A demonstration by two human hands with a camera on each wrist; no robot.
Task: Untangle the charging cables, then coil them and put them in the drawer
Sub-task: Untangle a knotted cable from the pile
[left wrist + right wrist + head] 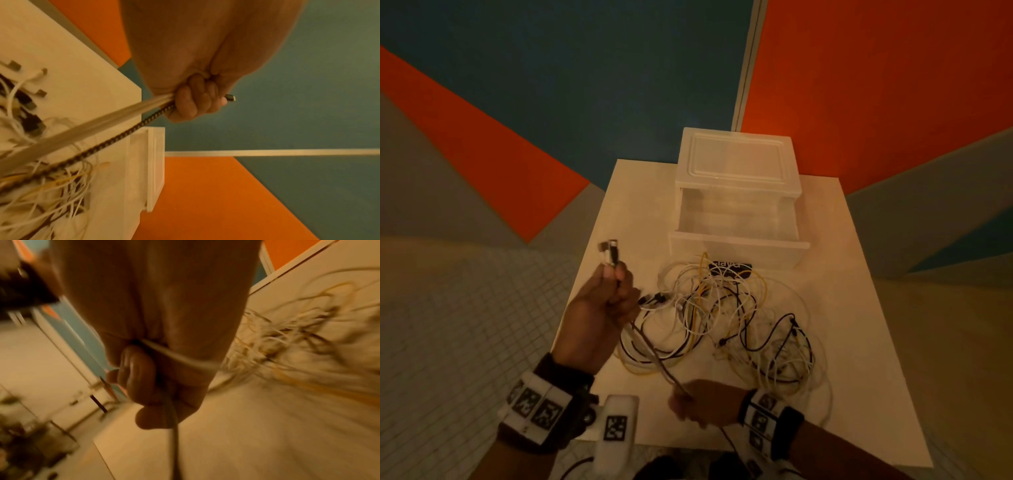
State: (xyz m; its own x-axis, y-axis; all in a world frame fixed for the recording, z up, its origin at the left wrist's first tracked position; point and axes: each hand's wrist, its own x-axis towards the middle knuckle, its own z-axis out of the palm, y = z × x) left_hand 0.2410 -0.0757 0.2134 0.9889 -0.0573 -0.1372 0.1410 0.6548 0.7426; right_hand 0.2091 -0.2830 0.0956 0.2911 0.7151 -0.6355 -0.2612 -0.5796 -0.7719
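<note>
The left hand grips the plug ends while the right hand, near the table's front edge, pinches the same taut cables, stretched diagonally beside the tangle.

- Head view looks down and forward from above onto the white table, taking in both hands and the painted wall behind;
- left wrist view sits close behind the left hand, facing past the table edge toward the wall;
- right wrist view, blurred, looks along the right hand; all three share the cable tangle.
</note>
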